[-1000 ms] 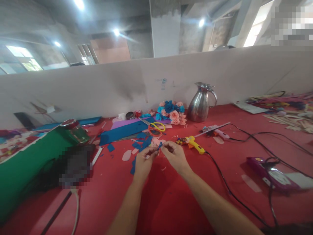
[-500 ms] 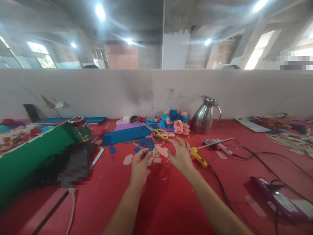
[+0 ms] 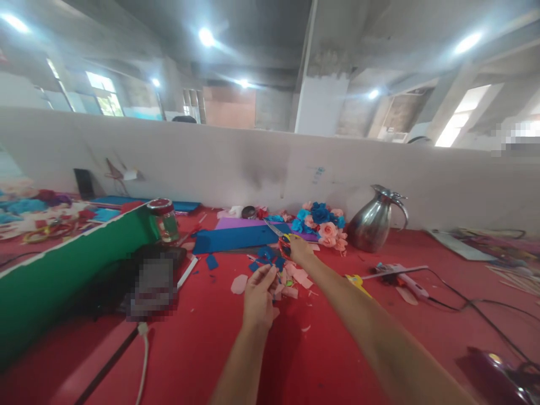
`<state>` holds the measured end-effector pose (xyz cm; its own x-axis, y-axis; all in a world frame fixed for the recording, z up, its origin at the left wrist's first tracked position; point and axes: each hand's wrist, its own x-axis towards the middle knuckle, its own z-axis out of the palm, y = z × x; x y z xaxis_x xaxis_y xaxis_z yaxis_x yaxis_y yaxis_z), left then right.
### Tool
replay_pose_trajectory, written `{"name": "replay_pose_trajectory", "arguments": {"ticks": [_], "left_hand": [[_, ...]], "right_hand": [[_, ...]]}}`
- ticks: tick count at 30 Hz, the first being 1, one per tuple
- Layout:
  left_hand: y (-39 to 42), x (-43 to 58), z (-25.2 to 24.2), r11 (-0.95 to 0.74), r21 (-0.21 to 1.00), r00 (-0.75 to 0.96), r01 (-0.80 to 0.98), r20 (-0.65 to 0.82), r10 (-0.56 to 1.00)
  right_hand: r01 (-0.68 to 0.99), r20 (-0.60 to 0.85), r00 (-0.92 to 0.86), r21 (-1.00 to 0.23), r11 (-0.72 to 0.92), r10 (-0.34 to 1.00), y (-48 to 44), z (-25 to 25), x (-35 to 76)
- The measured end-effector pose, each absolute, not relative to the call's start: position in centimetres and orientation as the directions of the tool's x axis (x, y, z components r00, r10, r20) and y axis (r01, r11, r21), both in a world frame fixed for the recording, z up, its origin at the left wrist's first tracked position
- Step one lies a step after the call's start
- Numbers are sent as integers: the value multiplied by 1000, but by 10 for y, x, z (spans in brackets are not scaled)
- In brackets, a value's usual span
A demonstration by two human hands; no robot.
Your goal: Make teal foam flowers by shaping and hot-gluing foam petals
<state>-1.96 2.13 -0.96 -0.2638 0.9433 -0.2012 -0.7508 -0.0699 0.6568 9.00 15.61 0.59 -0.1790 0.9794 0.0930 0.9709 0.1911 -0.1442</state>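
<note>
My right hand point(image 3: 302, 251) is at the handles of a pair of scissors point(image 3: 279, 232), its fingers closed on them. The scissors' blades point to the back left, over a strip of blue paper point(image 3: 236, 238). Closer to me, my left hand point(image 3: 259, 292) is closed in a pinch; whatever its fingertips hold is too small to make out. Pink paper scraps point(image 3: 300, 277) and blue scraps point(image 3: 266, 253) lie around the fingertips. Behind my right hand sits a bunch of pink and blue paper flowers point(image 3: 323, 222).
A steel jug point(image 3: 371, 222) stands at the back right. The yellow glue gun point(image 3: 358, 284) is partly hidden by my right forearm; a pink glue gun point(image 3: 407, 279) with a cord lies farther right. On the left are a lidded jar point(image 3: 164, 222) and a green panel point(image 3: 109, 247).
My right hand has moved from open above the table, forward and left onto the scissors' handles. My left hand stays pinched near the scraps. The view has turned slightly left and tilted.
</note>
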Motion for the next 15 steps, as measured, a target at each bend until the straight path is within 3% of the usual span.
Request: {"name": "replay_pose_trajectory", "arguments": {"ticks": [8, 15], "left_hand": [[22, -21, -9, -65, 618, -258, -783, -229, 939], [22, -27, -12, -64, 573, -253, -817, -257, 933]], "right_hand": [[972, 104, -219, -67, 226, 970, 166, 55, 66], [943, 53, -152, -290, 160, 987, 156, 72, 76]]}}
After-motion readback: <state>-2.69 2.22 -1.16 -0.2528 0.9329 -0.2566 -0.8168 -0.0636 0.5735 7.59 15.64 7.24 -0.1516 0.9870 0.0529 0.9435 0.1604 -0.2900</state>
